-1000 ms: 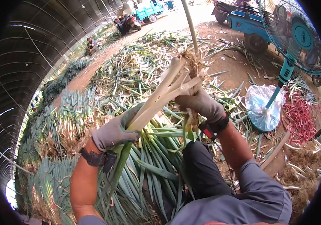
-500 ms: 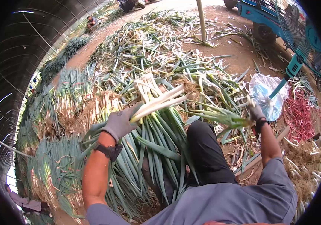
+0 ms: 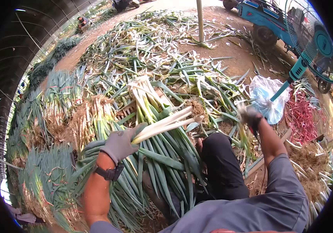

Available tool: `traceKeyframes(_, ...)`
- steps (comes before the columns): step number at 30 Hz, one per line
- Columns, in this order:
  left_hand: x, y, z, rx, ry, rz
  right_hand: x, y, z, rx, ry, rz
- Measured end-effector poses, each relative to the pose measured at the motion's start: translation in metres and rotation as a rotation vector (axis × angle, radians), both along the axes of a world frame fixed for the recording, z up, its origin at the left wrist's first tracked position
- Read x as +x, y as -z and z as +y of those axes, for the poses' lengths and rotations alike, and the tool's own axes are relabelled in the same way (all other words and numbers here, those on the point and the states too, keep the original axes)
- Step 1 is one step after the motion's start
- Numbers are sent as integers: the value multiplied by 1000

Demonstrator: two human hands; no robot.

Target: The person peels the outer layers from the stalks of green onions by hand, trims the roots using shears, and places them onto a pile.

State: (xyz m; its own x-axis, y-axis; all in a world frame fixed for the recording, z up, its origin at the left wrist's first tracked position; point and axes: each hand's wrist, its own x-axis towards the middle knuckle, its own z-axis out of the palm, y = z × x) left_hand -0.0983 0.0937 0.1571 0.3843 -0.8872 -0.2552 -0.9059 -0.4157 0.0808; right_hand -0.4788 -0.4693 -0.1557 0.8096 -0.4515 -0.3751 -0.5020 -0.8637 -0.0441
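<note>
My left hand (image 3: 120, 144), in a grey glove, is closed around a couple of thick green onions (image 3: 162, 125); their white stems point right to brown roots and their leaves trail left. Beneath them a heap of green onions (image 3: 145, 95) lies with white ends up and leaves hanging toward my lap. At the right, my gloved right hand (image 3: 249, 115) is blurred, close to the clear and blue plastic bag (image 3: 268, 101). Limp leaves (image 3: 245, 141) hang just below it; whether its fingers hold them cannot be made out.
Tied onion bundles (image 3: 50, 174) stand at the left. Discarded leaves (image 3: 135, 46) cover the ground ahead, around a pole (image 3: 200, 23). A teal fan (image 3: 304, 62), red ties (image 3: 301, 116), a blue cart (image 3: 263, 17) and rooty onions (image 3: 310, 167) are at the right. A person (image 3: 82, 24) crouches far off.
My right hand has moved left in view, and the leaves that stretched left from it now hang downward. My left hand still grips its onions, slightly lower and farther left. The whole view has shifted a little.
</note>
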Motion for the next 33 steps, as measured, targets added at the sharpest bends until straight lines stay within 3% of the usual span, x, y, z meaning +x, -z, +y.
traceKeyframes(1, 3, 7, -1, 7, 17, -21, 53, -82, 17, 672, 378, -513)
traceKeyframes(2, 4, 12, -1, 13, 33, -44, 108, -167, 36, 1023, 544, -873)
traceKeyframes(3, 3, 16, 0, 18, 46, -68, 144, -203, 41, 862, 402, -1167)
traceKeyframes(5, -1, 15, -6, 55, 54, -70, 184, -262, 55, 448, 494, -1129)
traceKeyframes(7, -9, 14, -16, 48, 95, -117, 180, -326, 136, 630, 257, -825)
traceKeyframes(9, -26, 9, -31, 1, 164, -151, 156, -316, 221, 241, -306, -808)
traceKeyframes(11, -46, 9, -38, -134, 241, -167, 137, -295, 278, 42, -664, -864)
traceKeyframes(13, -72, 4, -40, -177, 227, -75, 121, -274, 318, -33, -458, -685)
traceKeyframes(15, -99, 25, -42, -184, 183, -46, 107, -238, 304, 152, -431, -753)
traceKeyframes(17, -142, 35, -46, -391, 246, -257, 80, -237, 301, 58, -425, -847)
traceKeyframes(18, -179, 20, -45, -675, 428, -374, 66, -244, 298, -13, -390, -845)
traceKeyframes(19, -201, 34, -36, -840, 450, -349, 52, -249, 290, -64, -379, -882)
traceKeyframes(21, -236, 89, -8, -688, 82, 580, 20, -261, 277, -147, -234, -796)
traceKeyframes(23, -276, 132, -36, -686, -65, 1362, -24, -278, 273, -174, -264, -856)
traceKeyframes(24, -293, 148, -60, -685, -271, 1532, -45, -289, 277, -163, -214, -828)
traceKeyframes(25, -306, 158, -77, -962, -386, 1636, -66, -297, 286, -147, -165, -799)
traceKeyframes(27, -297, 163, -105, -1261, -338, 1652, -104, -305, 306, -43, -30, -741)
traceKeyframes(29, -304, 154, -124, -1379, -309, 1421, -125, -286, 310, -10, 27, -795)
traceKeyframes(30, -313, 133, -136, -1391, -323, 1447, -134, -279, 312, 44, 70, -770)
traceKeyframes(33, -314, 99, -173, -1314, -505, 1828, -161, -262, 330, 221, 286, -814)
